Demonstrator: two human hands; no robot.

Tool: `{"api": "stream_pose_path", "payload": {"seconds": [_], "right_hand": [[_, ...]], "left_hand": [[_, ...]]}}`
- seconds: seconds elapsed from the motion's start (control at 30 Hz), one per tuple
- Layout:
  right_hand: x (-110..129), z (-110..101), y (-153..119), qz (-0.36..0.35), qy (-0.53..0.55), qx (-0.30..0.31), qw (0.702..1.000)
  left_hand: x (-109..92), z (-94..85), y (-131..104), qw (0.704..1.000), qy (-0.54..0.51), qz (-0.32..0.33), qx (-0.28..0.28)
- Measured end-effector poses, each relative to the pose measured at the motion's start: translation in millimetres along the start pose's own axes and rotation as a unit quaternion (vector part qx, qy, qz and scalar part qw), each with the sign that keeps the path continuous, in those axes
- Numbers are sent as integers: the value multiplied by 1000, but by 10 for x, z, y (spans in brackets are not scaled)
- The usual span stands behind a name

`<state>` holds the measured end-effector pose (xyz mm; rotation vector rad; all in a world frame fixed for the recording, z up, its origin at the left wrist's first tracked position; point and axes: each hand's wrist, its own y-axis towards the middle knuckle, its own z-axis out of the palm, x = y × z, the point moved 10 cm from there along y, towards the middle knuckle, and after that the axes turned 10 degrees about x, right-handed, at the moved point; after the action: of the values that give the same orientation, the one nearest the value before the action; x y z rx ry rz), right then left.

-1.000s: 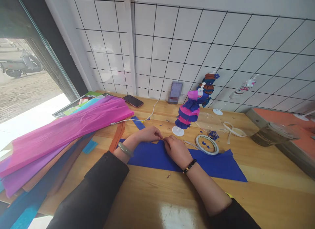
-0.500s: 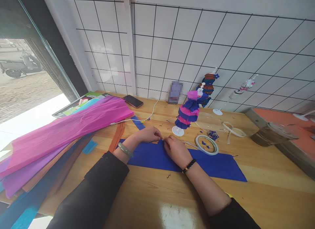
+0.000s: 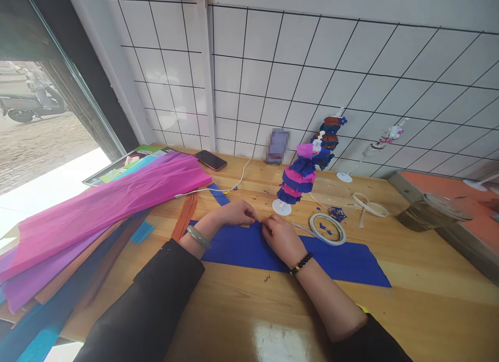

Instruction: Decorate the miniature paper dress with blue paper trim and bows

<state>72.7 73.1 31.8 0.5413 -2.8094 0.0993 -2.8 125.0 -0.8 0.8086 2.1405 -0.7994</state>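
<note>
A long strip of blue crepe paper (image 3: 346, 266) lies flat across the wooden table in front of me. My left hand (image 3: 239, 214), with a jade bangle at its wrist, is closed in a pinch at the strip's far edge. Close beside it, my right hand (image 3: 283, 237) also pinches that edge, and the paper rises slightly between the fingertips. A black bead bracelet circles my right wrist. To the right lies a roll of white tape (image 3: 328, 229); its loose end runs toward my right hand, where the fingers hide it.
Behind the hands stands a pink and blue ruffled paper figure (image 3: 298, 177) on a white base. Crepe sheets (image 3: 113, 196) are piled at left, near a phone (image 3: 211, 160) and a white cable (image 3: 244, 172). A brownish see-through container (image 3: 419, 214) is at right.
My right hand has shifted very slightly to the right, and the blue paper edge shows a little higher between the fingertips. Otherwise things lie as before.
</note>
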Motion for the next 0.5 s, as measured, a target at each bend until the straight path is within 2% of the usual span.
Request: {"api": "stream_pose_path", "payload": {"seconds": [0.13, 0.23, 0.5], "right_hand": [[-70, -31, -5, 4, 44, -24, 999], [-125, -64, -17, 5, 83, -42, 996], [-274, -72, -34, 22, 197, -61, 978]], "left_hand": [[28, 0, 5, 1000, 5, -15, -2], [1, -3, 10, 1000, 0, 5, -3], [-21, 68, 13, 994, -103, 25, 26]]}}
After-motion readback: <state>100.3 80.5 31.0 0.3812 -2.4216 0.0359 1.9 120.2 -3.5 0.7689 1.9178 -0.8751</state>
